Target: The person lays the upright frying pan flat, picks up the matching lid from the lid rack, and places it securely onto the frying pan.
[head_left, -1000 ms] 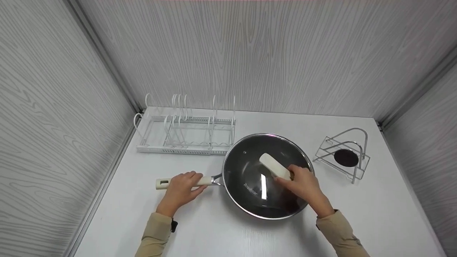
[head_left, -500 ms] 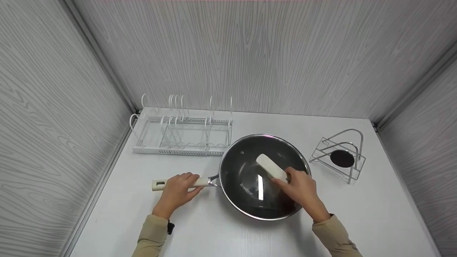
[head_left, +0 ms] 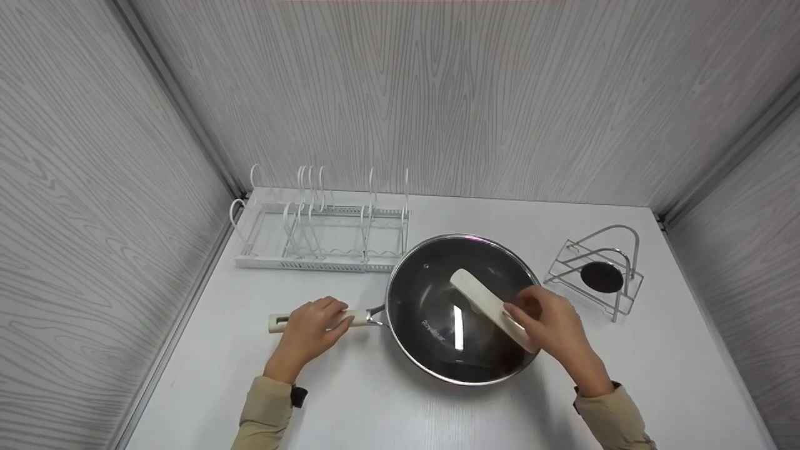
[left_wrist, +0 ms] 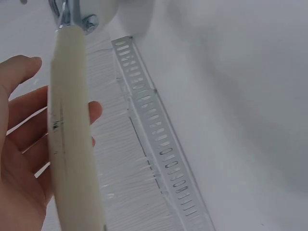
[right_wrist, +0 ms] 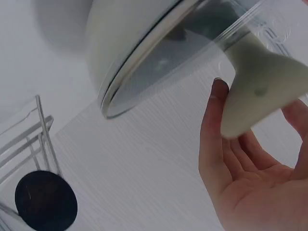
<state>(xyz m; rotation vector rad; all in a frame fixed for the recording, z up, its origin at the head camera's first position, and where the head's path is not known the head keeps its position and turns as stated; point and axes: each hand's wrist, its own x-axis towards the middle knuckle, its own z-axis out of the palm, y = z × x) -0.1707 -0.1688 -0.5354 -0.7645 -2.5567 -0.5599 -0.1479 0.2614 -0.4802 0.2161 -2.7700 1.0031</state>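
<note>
Glass lid [head_left: 462, 309] on pan [head_left: 406, 325] – likely heavy, breakable; right hand [head_left: 553, 325] loosely cups its knob [head_left: 490, 303], left hand [head_left: 309, 328] loosely wraps pan handle [left_wrist: 72, 144].

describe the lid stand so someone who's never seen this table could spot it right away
Start at the lidded wok in the middle of the white table. Look past its rim on the side opposite the long handle, near the right-hand wall. The lid stand is bare silver wire bent into arches over a black round disc, unlike the white rack.
</note>
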